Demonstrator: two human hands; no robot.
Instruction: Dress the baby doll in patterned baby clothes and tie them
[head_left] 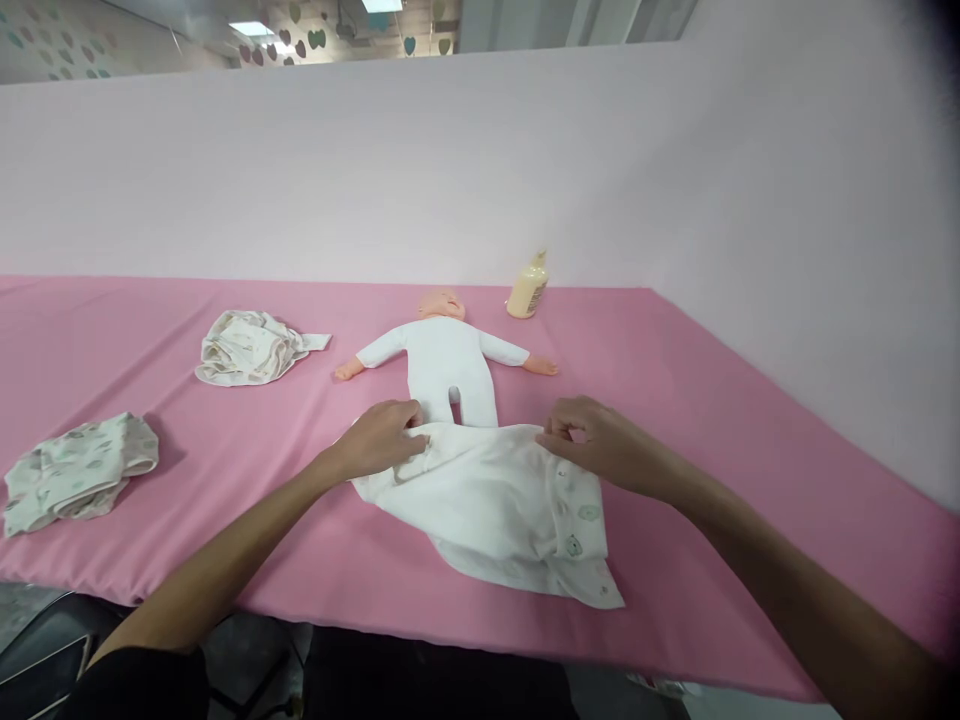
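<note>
A white baby garment (487, 510) with snaps and small printed figures is spread in front of me. My left hand (382, 438) pinches its upper left edge, and my right hand (589, 440) pinches the upper right edge. Just beyond the cloth, a baby doll (446, 355) in a white body suit lies on its back, arms stretched out to both sides. The garment's upper edge covers or meets the lower ends of the doll's legs, so its feet are hidden.
All this lies on a pink-covered table (712, 420). To the left are a bundled white cloth (251, 348) and a folded leaf-print garment (79, 470). A pump bottle (528, 288) stands beyond the doll, near the white wall (337, 180). A dark chair (45, 650) is below the front edge.
</note>
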